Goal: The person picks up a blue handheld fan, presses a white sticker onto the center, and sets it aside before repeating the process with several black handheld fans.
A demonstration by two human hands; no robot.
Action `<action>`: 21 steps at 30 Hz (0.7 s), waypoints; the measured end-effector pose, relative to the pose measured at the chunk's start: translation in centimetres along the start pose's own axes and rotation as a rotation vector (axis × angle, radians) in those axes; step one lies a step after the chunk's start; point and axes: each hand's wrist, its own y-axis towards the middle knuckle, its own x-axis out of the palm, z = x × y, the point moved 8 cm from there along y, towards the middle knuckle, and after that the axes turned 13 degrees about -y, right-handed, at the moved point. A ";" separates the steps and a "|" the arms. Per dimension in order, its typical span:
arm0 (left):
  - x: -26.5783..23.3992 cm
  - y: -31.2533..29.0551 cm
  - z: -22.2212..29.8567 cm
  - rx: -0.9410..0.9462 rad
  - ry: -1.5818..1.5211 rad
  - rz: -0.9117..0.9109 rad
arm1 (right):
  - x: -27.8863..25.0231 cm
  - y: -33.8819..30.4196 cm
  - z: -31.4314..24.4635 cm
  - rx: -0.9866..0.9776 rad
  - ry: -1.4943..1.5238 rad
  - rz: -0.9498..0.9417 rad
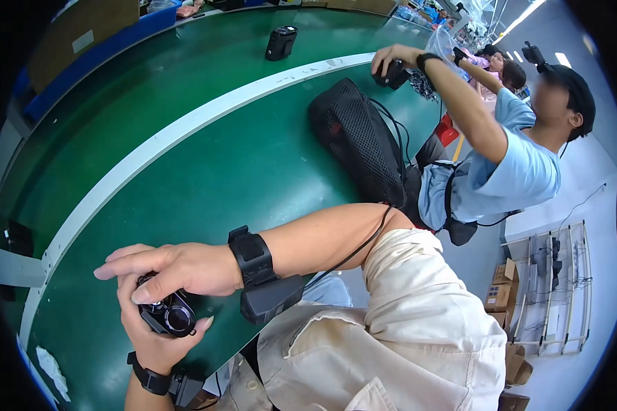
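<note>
- A small black camera-like device [175, 319] is between this worker's hands, close to the near edge of the desk [206, 185], towards its left end; whether it rests on the green top or is lifted clear, I can't tell from here.
- The left hand [151, 342] grips it from below, fingers curled round its side, thumb at the opposite corner; that looks like the main support.
- The right hand [192, 267] comes over the top, thumb lying across the device, forefinger stretched out past it; whether those fingers really grip, I can't tell.
- The likeliest mishap, to my mind, is a slip; should the left fingers slacken while the right thumb presses, the device could tip and drop over the near edge.
- A black box [274, 299] hangs by the right wrist, trailing a cable [355, 257]; a quick turn of that arm could knock the box on the desk's edge or snag the cable.
- A black mesh bag [363, 140] lies further right, by the same edge; a careless elbow, this worker's or the co-worker's [514, 157], might shove it off.
</note>
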 end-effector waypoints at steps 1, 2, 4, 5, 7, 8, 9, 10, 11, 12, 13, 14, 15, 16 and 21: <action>0.2 0.3 -0.1 -0.017 -0.028 -0.045 | 0.0 0.0 -0.1 0.013 0.017 -0.023; 0.2 0.4 0.0 -0.012 -0.026 -0.049 | 0.0 0.0 -0.1 0.008 0.015 -0.021; 0.2 0.4 0.1 0.011 0.016 -0.017 | 0.1 0.1 0.1 -0.006 0.017 -0.017; 0.1 0.3 0.1 0.024 0.036 -0.002 | 0.2 0.1 0.1 -0.013 0.017 -0.013; -0.1 -0.3 -0.1 0.031 0.044 0.021 | 0.2 0.0 0.1 -0.019 0.005 -0.012; -0.3 -0.7 -0.3 0.031 0.055 0.048 | 0.4 0.0 0.1 -0.020 -0.002 -0.018; -0.6 -0.7 -0.3 0.031 0.065 0.075 | 0.5 -0.1 0.0 -0.021 -0.009 -0.023; -0.6 -0.7 -0.3 0.039 0.063 0.073 | 0.5 -0.1 0.1 -0.025 -0.016 -0.019; -0.5 -0.5 -0.3 0.046 0.054 0.067 | 0.3 0.0 0.4 -0.015 -0.023 0.006; -0.5 -0.3 -0.3 0.052 0.046 0.062 | 0.1 0.0 0.7 -0.006 -0.030 0.031; -0.5 -0.5 -0.2 0.048 0.041 0.060 | 0.2 0.0 0.8 0.008 -0.029 0.050; -0.5 -0.5 0.0 0.044 0.044 0.062 | 0.4 0.0 0.8 0.009 -0.025 0.046; -0.7 -0.5 0.3 0.073 0.078 0.093 | 0.6 0.1 1.1 0.031 0.008 0.051; -0.9 -0.4 0.8 0.098 0.114 0.124 | 0.8 0.1 1.4 0.054 0.044 0.053; -1.5 0.2 2.0 0.182 0.173 0.170 | 1.6 0.7 1.5 0.038 0.144 0.044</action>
